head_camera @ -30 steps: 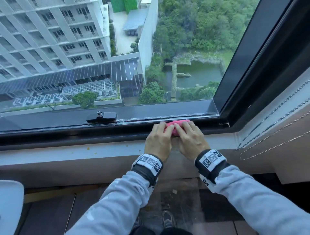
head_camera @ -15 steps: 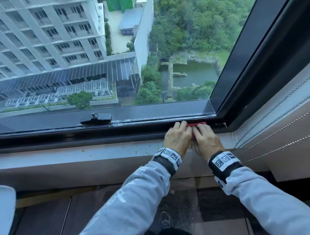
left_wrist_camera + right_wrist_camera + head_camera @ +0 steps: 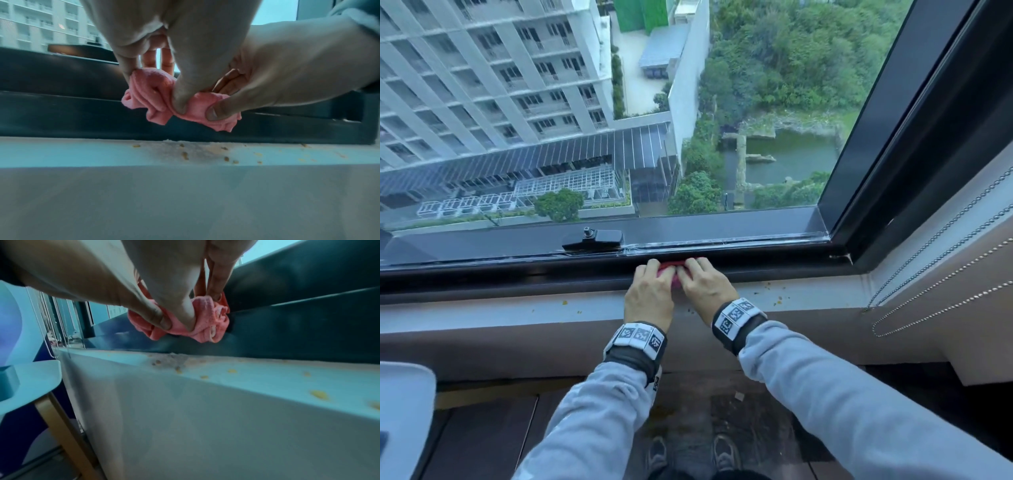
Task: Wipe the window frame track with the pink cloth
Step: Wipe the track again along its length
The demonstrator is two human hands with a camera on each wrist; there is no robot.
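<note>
Pink cloth (image 3: 674, 273) bunched on the dark window track (image 3: 756, 255), left hand (image 3: 650, 294) and right hand (image 3: 705, 287) side by side pinching it, window latch (image 3: 594, 238) at ten o'clock, crumb-speckled white sill (image 3: 808, 294) at six o'clock

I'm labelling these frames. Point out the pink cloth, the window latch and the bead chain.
pink cloth (image 3: 156, 97), left wrist view, bunched middle folds.
window latch (image 3: 599, 237), head view, black body.
bead chain (image 3: 945, 229), head view, mid-length.
</note>
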